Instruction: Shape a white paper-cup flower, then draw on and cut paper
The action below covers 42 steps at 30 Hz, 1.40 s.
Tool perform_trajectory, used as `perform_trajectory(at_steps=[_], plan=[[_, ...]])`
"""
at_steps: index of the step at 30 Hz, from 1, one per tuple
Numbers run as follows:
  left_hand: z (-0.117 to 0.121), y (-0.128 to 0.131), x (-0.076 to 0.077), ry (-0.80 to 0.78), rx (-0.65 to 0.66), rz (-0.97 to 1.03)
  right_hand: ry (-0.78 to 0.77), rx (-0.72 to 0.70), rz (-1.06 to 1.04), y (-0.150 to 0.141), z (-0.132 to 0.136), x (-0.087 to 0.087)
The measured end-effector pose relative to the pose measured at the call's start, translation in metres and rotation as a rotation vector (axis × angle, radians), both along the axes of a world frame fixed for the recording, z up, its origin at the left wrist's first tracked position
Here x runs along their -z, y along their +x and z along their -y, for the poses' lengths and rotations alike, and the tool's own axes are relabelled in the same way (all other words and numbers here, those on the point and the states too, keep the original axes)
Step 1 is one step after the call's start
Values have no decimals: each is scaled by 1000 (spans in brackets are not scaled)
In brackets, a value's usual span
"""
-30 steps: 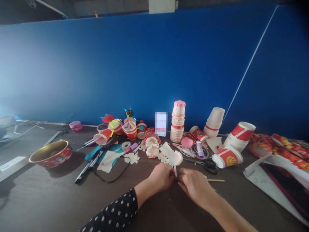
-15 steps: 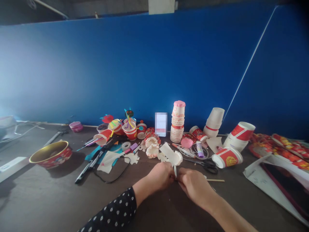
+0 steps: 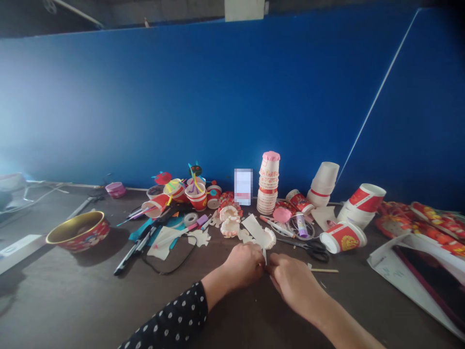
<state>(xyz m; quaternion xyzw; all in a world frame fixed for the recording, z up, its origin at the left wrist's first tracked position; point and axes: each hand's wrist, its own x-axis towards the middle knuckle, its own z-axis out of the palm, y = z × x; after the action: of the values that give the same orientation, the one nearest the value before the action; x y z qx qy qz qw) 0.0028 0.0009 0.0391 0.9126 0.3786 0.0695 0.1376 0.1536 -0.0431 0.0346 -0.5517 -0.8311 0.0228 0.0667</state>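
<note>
My left hand (image 3: 244, 264) and my right hand (image 3: 292, 281) meet low on the dark table (image 3: 72, 300), fingertips pinched together on a small white paper strip (image 3: 265, 256). The strip sticks up between them. Just beyond the hands lies a white cut paper cup piece (image 3: 259, 232) with fringed edges. A thin wooden stick (image 3: 324, 270) lies right of my right hand, and black scissors (image 3: 312, 249) lie past it.
A gold-lined red bowl (image 3: 77, 231) sits at the left. Red and white paper cups (image 3: 343, 236), a tall cup stack (image 3: 269, 183), pens (image 3: 134, 247), tape and a glue stick (image 3: 301, 225) crowd the table's back. A white box (image 3: 410, 271) is at the right, below the blue wall.
The view has shifted a little. Both hands stay pinched together on the paper strip in nearly the same spot.
</note>
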Motion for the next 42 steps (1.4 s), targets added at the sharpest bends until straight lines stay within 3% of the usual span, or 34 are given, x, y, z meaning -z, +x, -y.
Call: perform_trajectory(at_steps=[7,17,24,28,42], plan=[[1,0,6,141,2,-61,-26,16,-23,-3,2,1],[-1,1,7,-16,-137,5,-14,10,-29,-5,1,0],[-7,-4,8,-63,-54,69,24,-10,49,-6,-1,5],[-7,-4,9,-90,-69,97,26,-4,28,-5,-1,5],[-4,0,13,-18,-107,58,5,8,70,-7,7,-2]])
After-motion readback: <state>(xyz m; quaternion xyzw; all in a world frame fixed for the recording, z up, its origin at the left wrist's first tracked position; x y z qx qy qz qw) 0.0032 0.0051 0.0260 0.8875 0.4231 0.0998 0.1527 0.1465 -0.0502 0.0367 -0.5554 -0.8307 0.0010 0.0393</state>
